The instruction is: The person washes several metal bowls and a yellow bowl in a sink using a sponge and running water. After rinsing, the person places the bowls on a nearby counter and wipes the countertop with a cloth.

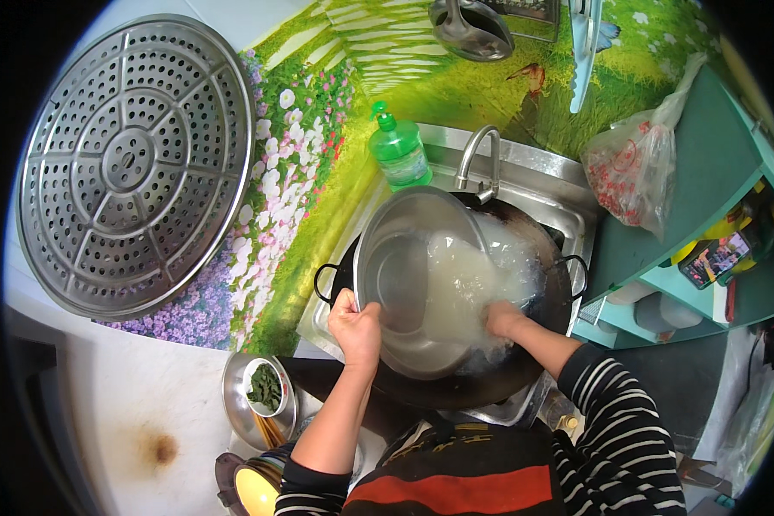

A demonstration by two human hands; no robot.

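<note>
A large metal basin [396, 245] is tilted over a dark two-handled wok [438, 393], which sits across a stainless steel sink [574, 213]. My left hand [356, 326] grips the near left rim of the basin. Cloudy, whitish water [458, 284] covers the basin's right side and splashes over into the wok. My right hand [504, 319] reaches into this water at the basin's lower right. Its fingers are blurred and partly hidden, so whether they hold anything is unclear. A curved faucet [480, 158] stands just behind the wok.
A green pump bottle [398, 155] stands behind the basin. A perforated steamer plate [135, 168] leans at the left. Lower left, a bowl of leafy greens [264, 389] rests in a metal bowl [235, 403]. A plastic bag [638, 168] hangs by the green shelf [716, 142]. A ladle [474, 32] hangs above.
</note>
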